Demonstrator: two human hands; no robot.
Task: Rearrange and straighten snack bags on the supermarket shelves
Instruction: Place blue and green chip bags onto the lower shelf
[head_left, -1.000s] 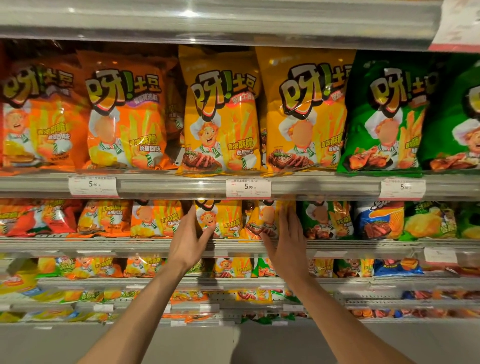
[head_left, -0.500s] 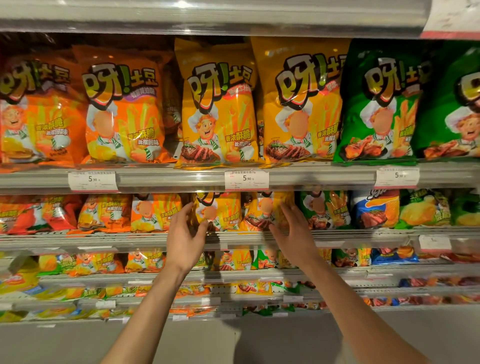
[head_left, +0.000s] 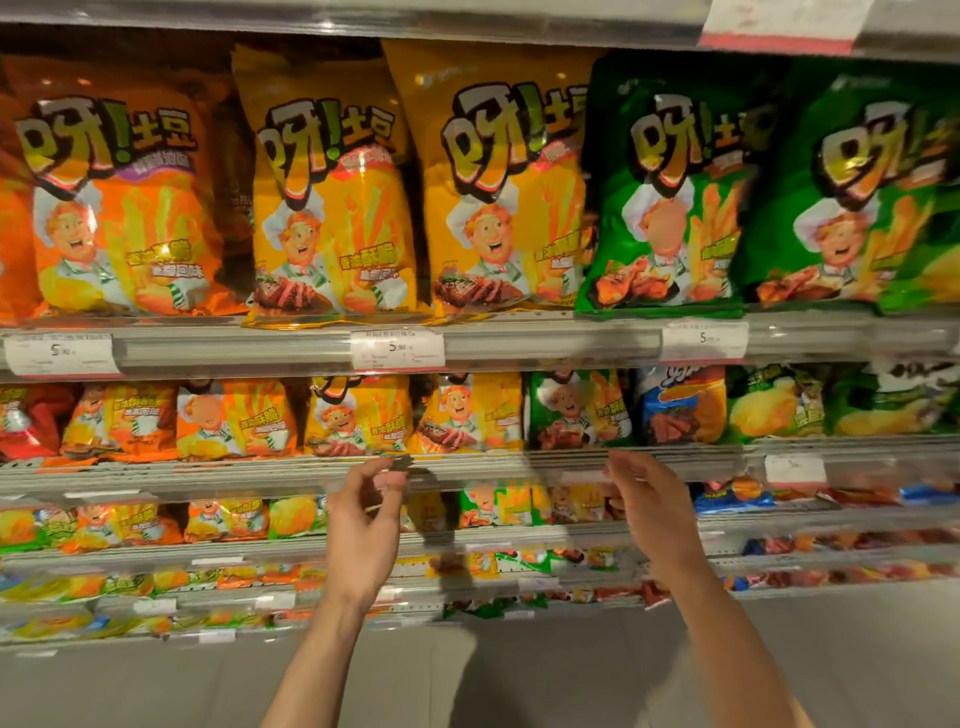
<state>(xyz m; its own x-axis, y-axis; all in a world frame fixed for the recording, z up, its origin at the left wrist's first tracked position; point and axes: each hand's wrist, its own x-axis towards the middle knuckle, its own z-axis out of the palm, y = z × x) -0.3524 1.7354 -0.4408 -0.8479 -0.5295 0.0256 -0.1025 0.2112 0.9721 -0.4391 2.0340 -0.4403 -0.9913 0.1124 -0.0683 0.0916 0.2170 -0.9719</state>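
left hand (head_left: 363, 525): empty, fingers loosely curled, just below second shelf rail (head_left: 493, 465)
right hand (head_left: 649, 512): empty, fingers relaxed and apart, off the bags
task bags: two yellow steak-flavour bags (head_left: 410, 415) upright on second shelf, above the hands
risk: a careless nudge could tip the light bags off the edge
materials: glossy crinkly foil, puffy pillow shapes; smooth metal rail

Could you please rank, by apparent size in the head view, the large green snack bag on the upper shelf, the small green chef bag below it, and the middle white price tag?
1. Large green snack bag, clearly largest.
2. Small green chef bag.
3. Middle white price tag, smallest, though it sits slightly nearer the camera.
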